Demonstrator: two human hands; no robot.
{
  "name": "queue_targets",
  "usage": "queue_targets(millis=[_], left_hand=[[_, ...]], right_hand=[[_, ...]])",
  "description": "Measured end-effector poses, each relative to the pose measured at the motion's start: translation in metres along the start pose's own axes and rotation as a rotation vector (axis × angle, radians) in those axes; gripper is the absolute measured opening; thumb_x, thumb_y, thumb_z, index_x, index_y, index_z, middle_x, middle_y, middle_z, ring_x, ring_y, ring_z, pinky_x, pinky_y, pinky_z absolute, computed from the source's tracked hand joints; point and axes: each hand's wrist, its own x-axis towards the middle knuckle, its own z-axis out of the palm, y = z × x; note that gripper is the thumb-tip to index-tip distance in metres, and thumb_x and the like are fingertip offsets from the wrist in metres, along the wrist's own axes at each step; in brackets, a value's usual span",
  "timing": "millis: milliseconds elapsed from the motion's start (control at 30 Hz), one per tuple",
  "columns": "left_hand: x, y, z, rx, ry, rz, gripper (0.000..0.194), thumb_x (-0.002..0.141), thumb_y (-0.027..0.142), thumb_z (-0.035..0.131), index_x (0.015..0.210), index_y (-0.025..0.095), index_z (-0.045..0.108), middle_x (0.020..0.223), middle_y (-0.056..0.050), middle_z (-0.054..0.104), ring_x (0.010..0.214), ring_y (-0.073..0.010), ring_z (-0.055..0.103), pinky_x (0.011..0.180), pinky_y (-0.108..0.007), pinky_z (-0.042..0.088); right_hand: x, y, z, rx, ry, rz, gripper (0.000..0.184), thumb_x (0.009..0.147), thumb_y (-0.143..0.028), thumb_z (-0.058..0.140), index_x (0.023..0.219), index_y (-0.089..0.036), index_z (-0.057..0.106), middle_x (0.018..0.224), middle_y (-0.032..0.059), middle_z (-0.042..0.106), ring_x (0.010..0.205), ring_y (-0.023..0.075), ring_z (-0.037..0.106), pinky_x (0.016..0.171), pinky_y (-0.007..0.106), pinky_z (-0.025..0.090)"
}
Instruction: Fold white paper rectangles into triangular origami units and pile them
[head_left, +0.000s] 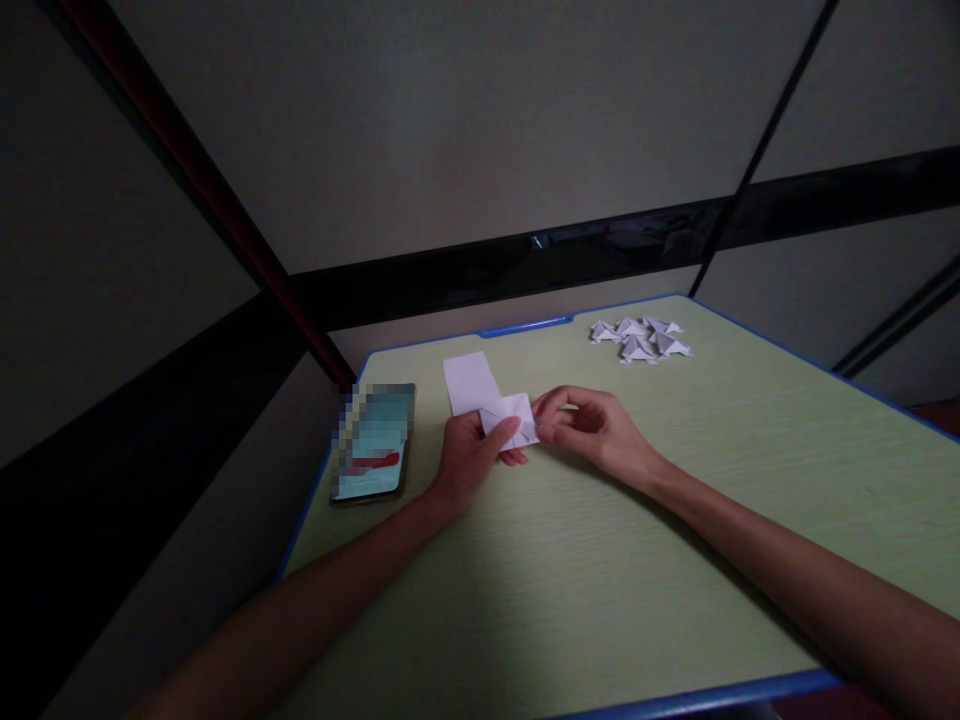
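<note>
A small folded white paper (511,412) with crease lines is held a little above the table. My left hand (469,455) grips it from the left, thumb on top and fingers underneath. At the paper's right edge, my right hand (592,425) is closed, its thumb and fingertips pinching the edge. Just behind the left hand lies a flat white paper sheet (470,380), its near part hidden by the hand and the folded paper.
Several folded paper figures (637,346) sit together at the back right of the pale green table (720,440). A phone (379,440) with a lit, partly blurred screen lies on the left. The table has a blue edge (532,326), and panelled walls stand behind it.
</note>
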Motion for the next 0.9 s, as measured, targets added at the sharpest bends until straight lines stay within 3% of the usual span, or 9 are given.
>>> queue_targets(millis=[300,567,900], left_hand=[[-0.0007,0.0039,0.002,0.009,-0.002,-0.006,0.02,0.065,0.026,0.058,0.053,0.009,0.058,0.041,-0.001,0.057,0.038,-0.0087,0.052,0.041,-0.018,0.041],[0.0033,-0.0004,-0.0002,0.013,-0.122,-0.05,0.02,0.066,0.025,0.056,0.054,0.009,0.058,0.044,-0.002,0.059,0.041,-0.0084,0.053,0.042,-0.017,0.042],[0.0035,0.0004,0.0001,0.019,-0.144,-0.048,0.019,0.065,0.025,0.057,0.053,0.009,0.057,0.042,0.0,0.057,0.037,-0.007,0.05,0.039,-0.016,0.04]], right_hand=[[0.0016,-0.0004,0.0028,-0.137,0.029,0.044,0.008,0.061,-0.018,0.058,0.056,-0.012,0.056,0.073,0.0023,0.054,0.061,0.0092,0.048,0.06,0.025,0.038],[0.0001,0.002,-0.0011,-0.162,0.038,0.074,0.013,0.062,-0.026,0.058,0.059,-0.013,0.055,0.058,-0.0007,0.053,0.055,0.0094,0.045,0.053,0.024,0.035],[-0.0007,-0.0007,0.0004,-0.149,0.105,0.119,0.009,0.059,-0.019,0.057,0.054,-0.012,0.054,0.051,-0.0024,0.051,0.048,0.0073,0.042,0.049,0.022,0.032]])
